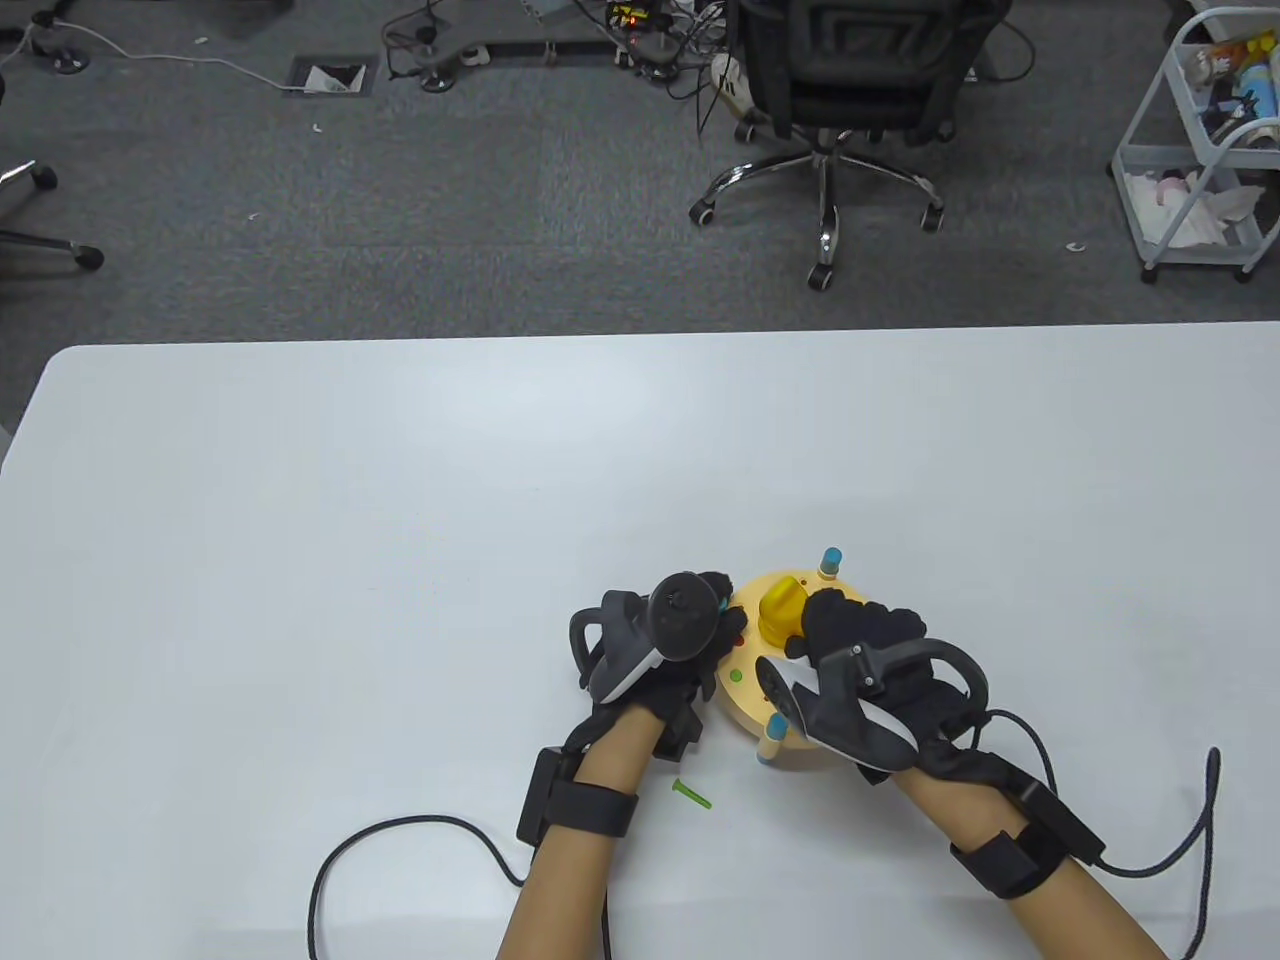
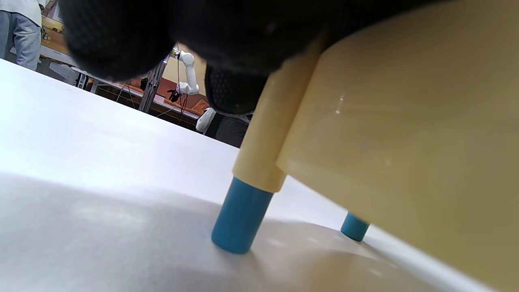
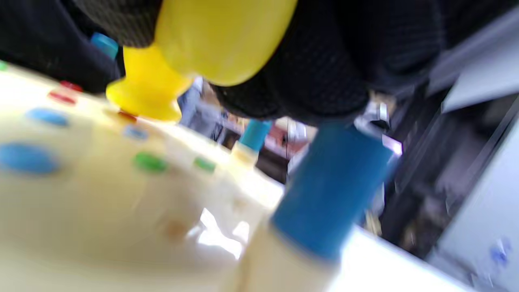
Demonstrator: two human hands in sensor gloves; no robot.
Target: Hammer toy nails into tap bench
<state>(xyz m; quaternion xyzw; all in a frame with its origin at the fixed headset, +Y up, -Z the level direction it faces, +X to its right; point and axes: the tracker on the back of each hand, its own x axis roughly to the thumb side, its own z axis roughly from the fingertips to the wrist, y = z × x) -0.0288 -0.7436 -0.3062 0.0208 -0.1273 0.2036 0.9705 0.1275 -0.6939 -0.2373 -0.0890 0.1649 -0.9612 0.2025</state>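
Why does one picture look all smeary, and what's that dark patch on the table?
The right wrist view is blurred: the yellow hammer and blue-topped peg look smeared. The left wrist view is sharp on the blue foot, with a soft shadow beneath the bench. The table view is evenly lit.

White tabletop [image 1: 400, 520] in front, grey carpet floor [image 1: 450, 230] behind it. Black office chair [image 1: 850, 80] w/ chrome star base at top centre. White wire cart [image 1: 1200, 160] top right, holds misc. items. Tangle of cables [image 1: 560, 40] on floor, top centre; floor socket box [image 1: 328, 76] top left.
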